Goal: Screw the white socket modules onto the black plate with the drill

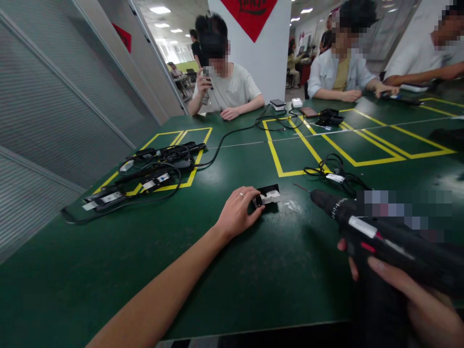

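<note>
My left hand (237, 212) reaches across the green table (203, 270) and its fingers are closed on the left end of a small black device with a white label (268, 195), which lies flat. A ring shows on one finger. My right hand (406, 290) is wrapped round the grip of a black electric screwdriver (366, 227). The tool's thin bit (301, 187) points left towards the small device and ends a short way to its right.
Several black adapters with cables (152, 169) lie in a yellow-taped box at left. A coiled black cable (335, 171) sits right of the device. Three people sit along the far edge; phones and small boxes (286, 104) lie there. A grey wall runs along the left.
</note>
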`<state>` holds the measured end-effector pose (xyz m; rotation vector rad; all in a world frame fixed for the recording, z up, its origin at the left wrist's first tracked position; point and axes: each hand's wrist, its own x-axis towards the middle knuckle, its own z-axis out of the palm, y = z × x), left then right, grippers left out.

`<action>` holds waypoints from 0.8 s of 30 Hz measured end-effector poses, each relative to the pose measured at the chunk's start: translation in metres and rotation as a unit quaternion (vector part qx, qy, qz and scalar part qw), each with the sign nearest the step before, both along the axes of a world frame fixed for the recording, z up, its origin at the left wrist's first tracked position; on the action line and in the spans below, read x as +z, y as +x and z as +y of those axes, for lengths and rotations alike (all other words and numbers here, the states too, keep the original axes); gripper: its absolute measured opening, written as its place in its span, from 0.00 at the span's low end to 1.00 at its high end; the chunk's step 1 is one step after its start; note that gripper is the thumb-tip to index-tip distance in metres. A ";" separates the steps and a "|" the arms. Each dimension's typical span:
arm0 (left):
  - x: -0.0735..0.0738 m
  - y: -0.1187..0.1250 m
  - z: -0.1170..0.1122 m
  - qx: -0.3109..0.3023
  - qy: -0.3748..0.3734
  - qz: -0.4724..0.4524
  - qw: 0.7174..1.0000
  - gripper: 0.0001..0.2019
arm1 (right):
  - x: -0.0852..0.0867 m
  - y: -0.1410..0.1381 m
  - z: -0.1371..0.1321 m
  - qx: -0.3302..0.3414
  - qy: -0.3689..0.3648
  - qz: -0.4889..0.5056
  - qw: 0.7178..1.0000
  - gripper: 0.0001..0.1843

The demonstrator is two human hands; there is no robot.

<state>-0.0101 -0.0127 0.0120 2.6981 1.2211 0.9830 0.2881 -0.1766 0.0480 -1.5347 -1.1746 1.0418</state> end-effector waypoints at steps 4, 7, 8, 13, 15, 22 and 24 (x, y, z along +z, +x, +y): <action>0.002 -0.004 0.000 0.019 -0.003 -0.013 1.000 0.17 | 0.015 -0.016 0.020 0.015 -0.040 -0.105 0.994 0.24; 0.005 -0.006 0.001 0.028 -0.012 -0.017 0.999 0.16 | 0.026 -0.035 0.036 0.089 0.019 -0.180 0.980 0.28; 0.006 -0.007 0.001 0.030 -0.014 -0.018 0.999 0.16 | 0.027 -0.041 0.041 0.110 0.037 -0.204 0.972 0.31; 0.005 -0.010 0.003 0.032 -0.021 -0.023 0.999 0.15 | 0.016 -0.068 0.057 0.185 0.033 -0.377 0.907 0.45; 0.003 -0.011 0.004 0.033 -0.024 -0.026 0.999 0.16 | 0.006 -0.075 0.060 0.198 0.026 -0.453 0.869 0.45; 0.002 -0.013 0.005 0.030 -0.014 -0.036 0.999 0.16 | -0.004 -0.081 0.067 0.228 0.034 -0.482 0.845 0.45; 0.005 -0.012 0.003 0.034 -0.008 -0.039 0.999 0.16 | -0.003 -0.079 0.070 0.226 0.035 -0.486 0.844 0.45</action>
